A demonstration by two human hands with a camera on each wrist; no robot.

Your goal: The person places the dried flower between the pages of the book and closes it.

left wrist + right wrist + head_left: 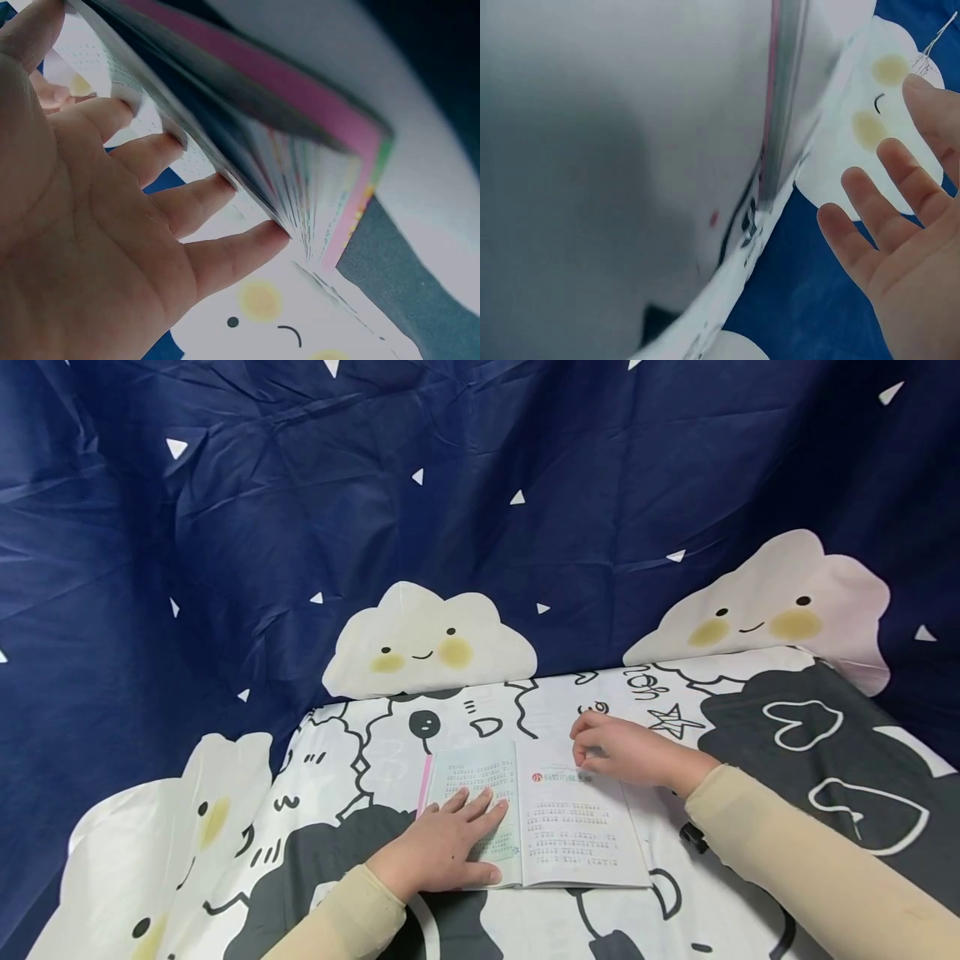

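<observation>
An open book [573, 843] lies on the patterned cloth, with printed text on its green-tinted left page and its white right page. My left hand [442, 847] rests spread on the left page, fingertips on the paper. From the left wrist, the fingertips of this hand [142, 217] touch the page, and the fanned leaves and pink cover [300, 79] show beyond. Above the upper right part of the book hovers my right hand [630, 750], fingers loosely bent and holding nothing. In the right wrist view its fingers [896, 180] are apart from the book's edge [784, 97].
The white cloth [720, 902] carries black doodles and dark sheep shapes. Behind it hangs a dark blue curtain [465, 435] with white triangles. Smiling cloud shapes [427, 672] stand along the far edge, and another cloud [165, 827] is at the left. A small black object [693, 837] lies near the right sleeve.
</observation>
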